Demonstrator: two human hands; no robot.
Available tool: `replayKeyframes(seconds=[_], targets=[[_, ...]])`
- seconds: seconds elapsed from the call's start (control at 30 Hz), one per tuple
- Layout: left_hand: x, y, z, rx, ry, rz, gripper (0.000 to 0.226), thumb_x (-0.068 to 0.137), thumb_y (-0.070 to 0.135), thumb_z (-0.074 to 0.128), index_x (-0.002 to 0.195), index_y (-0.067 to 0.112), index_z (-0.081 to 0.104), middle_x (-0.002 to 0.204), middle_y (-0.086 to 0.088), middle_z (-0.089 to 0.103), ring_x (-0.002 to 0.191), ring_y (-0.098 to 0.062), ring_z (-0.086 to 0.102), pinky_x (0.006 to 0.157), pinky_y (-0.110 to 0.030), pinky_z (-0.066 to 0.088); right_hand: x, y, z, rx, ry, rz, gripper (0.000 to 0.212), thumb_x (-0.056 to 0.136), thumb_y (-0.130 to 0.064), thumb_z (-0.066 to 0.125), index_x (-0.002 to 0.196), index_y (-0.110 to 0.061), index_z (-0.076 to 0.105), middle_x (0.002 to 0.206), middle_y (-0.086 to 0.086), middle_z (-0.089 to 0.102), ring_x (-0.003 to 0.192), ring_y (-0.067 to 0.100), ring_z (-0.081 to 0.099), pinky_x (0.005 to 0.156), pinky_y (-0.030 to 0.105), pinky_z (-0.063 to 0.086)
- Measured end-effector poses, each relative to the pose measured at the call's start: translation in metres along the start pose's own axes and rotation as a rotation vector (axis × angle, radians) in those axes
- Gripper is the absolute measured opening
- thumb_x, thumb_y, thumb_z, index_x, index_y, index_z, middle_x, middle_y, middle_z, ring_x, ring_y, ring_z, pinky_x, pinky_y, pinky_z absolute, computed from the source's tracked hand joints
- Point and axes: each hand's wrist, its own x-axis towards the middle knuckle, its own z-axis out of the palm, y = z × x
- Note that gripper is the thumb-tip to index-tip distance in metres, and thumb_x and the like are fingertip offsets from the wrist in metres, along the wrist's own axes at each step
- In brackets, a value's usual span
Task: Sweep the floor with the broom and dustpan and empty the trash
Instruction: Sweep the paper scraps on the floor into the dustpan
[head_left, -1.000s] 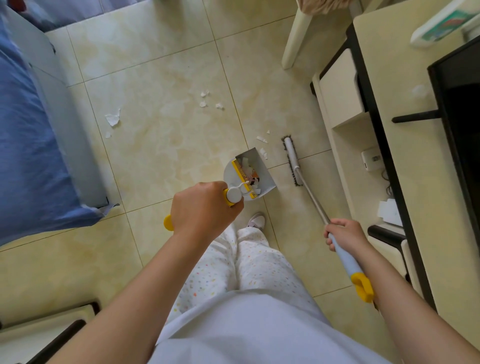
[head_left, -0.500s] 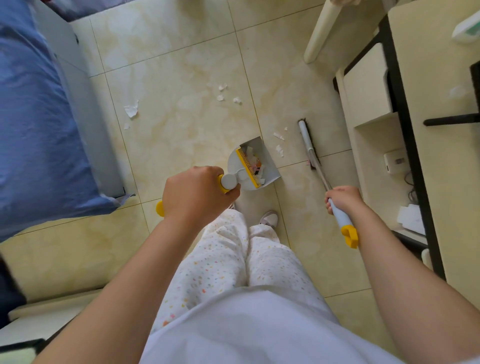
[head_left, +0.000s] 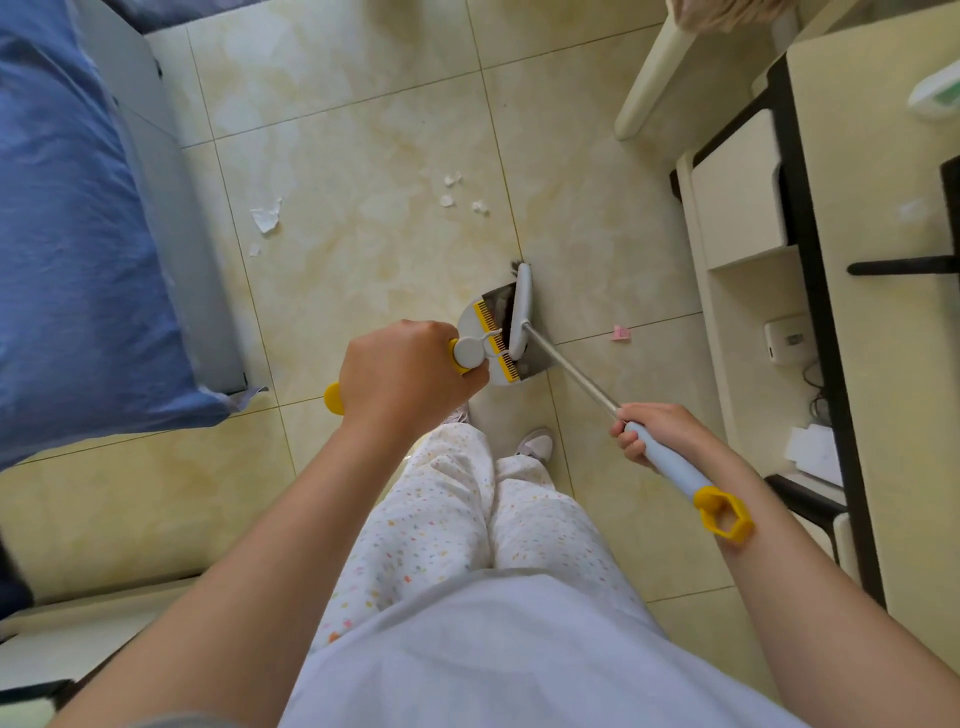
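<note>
Tiled floor (head_left: 363, 130) fills most of the view. Blue bed (head_left: 62, 234) runs down the left, cream desk unit (head_left: 883, 364) down the right, and the person stands between them looking down.

Next the broom (head_left: 571, 371): its metal shaft runs diagonally from lower right up to the head, which lies across the dustpan mouth with the bristles inside.

The white dustpan (head_left: 478, 319) is just ahead of the feet, mouth toward the desk side, yellow comb teeth along its back. On the floor or just above it: cannot tell. Pan contents are hidden by the broom head.

The left hand (head_left: 405, 379) is fisted round the dustpan's yellow handle. The right hand (head_left: 654, 431) is wrapped round the broom's pale blue grip, up by the metal shaft.

Loose trash:
- torn white paper (head_left: 266, 218) near the bed
- three small white scraps (head_left: 447, 201) beyond the pan
- one pink scrap (head_left: 621, 333) right of the pan
</note>
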Motion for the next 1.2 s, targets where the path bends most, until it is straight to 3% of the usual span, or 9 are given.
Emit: replayKeyframes(seconds=[0.1, 0.27, 0.4, 0.6, 0.8, 0.9, 1.0, 1.2], targets=[[0.001, 0.0, 0.001, -0.013, -0.001, 0.007, 0.042, 0.082, 0.056, 0.052, 0.065, 0.019, 0.058, 0.057, 0.003, 0.051, 0.055, -0.023, 0.052, 0.048, -0.021, 0.028, -0.013, 0.005, -0.017, 0.058, -0.016, -0.002, 0.005, 0.094, 0.001, 0.048, 0.096, 0.0, 0.052, 0.069, 0.014, 0.047, 0.035, 0.012, 0.043, 0.032, 0.016, 0.033], [-0.001, 0.0, 0.001, -0.016, -0.015, -0.001, 0.043, 0.081, 0.055, 0.051, 0.06, 0.018, 0.05, 0.054, 0.003, 0.048, 0.054, -0.023, 0.052, 0.048, -0.021, 0.029, -0.032, 0.018, -0.027, -0.036, 0.112, -0.118, 0.021, 0.091, 0.002, 0.053, 0.112, -0.002, 0.052, 0.068, 0.016, 0.051, 0.041, 0.016, 0.042, 0.033, 0.019, 0.035], [-0.004, -0.005, 0.003, -0.02, -0.033, 0.001, 0.044, 0.081, 0.057, 0.052, 0.065, 0.017, 0.057, 0.056, 0.002, 0.052, 0.056, -0.024, 0.053, 0.048, -0.021, 0.029, -0.033, 0.022, -0.03, -0.084, 0.23, -0.179, 0.035, 0.091, 0.003, 0.052, 0.126, -0.002, 0.048, 0.067, 0.016, 0.052, 0.045, 0.019, 0.041, 0.033, 0.018, 0.035], [-0.008, -0.014, 0.0, -0.013, -0.047, 0.036, 0.046, 0.08, 0.059, 0.053, 0.064, 0.016, 0.058, 0.056, 0.001, 0.054, 0.054, -0.024, 0.055, 0.047, -0.021, 0.03, -0.011, 0.024, -0.044, -0.147, 0.394, -0.2, 0.042, 0.089, 0.006, 0.047, 0.131, 0.002, 0.044, 0.063, 0.015, 0.049, 0.048, 0.021, 0.039, 0.033, 0.015, 0.035], [-0.011, 0.001, -0.001, 0.058, -0.063, 0.137, 0.043, 0.082, 0.057, 0.052, 0.065, 0.017, 0.056, 0.054, 0.002, 0.05, 0.053, -0.022, 0.053, 0.046, -0.02, 0.027, 0.015, 0.026, -0.054, -0.225, 0.476, -0.23, 0.039, 0.089, 0.003, 0.046, 0.128, 0.002, 0.048, 0.065, 0.014, 0.051, 0.052, 0.024, 0.044, 0.05, 0.029, 0.04], [-0.009, 0.009, 0.002, 0.063, -0.06, 0.14, 0.042, 0.082, 0.056, 0.052, 0.066, 0.017, 0.058, 0.055, 0.002, 0.051, 0.053, -0.023, 0.053, 0.046, -0.02, 0.026, 0.03, 0.025, -0.05, -0.17, 0.448, -0.19, 0.032, 0.087, 0.005, 0.045, 0.118, 0.004, 0.054, 0.062, 0.014, 0.049, 0.047, 0.021, 0.043, 0.046, 0.024, 0.038], [-0.005, 0.012, 0.003, 0.071, -0.037, 0.13, 0.043, 0.08, 0.056, 0.053, 0.065, 0.016, 0.057, 0.055, 0.001, 0.053, 0.053, -0.023, 0.054, 0.046, -0.02, 0.025, 0.031, 0.028, -0.035, -0.12, 0.341, -0.157, 0.015, 0.085, 0.01, 0.044, 0.092, 0.001, 0.055, 0.06, 0.013, 0.045, 0.036, 0.016, 0.039, 0.037, 0.017, 0.034], [-0.001, 0.021, 0.002, 0.068, -0.01, 0.13, 0.043, 0.08, 0.057, 0.054, 0.064, 0.017, 0.058, 0.055, 0.001, 0.053, 0.052, -0.024, 0.052, 0.045, -0.02, 0.024, -0.004, 0.042, -0.034, 0.01, 0.099, -0.106, 0.023, 0.089, 0.004, 0.055, 0.111, -0.001, 0.053, 0.068, 0.018, 0.053, 0.042, 0.018, 0.043, 0.035, 0.017, 0.035]])
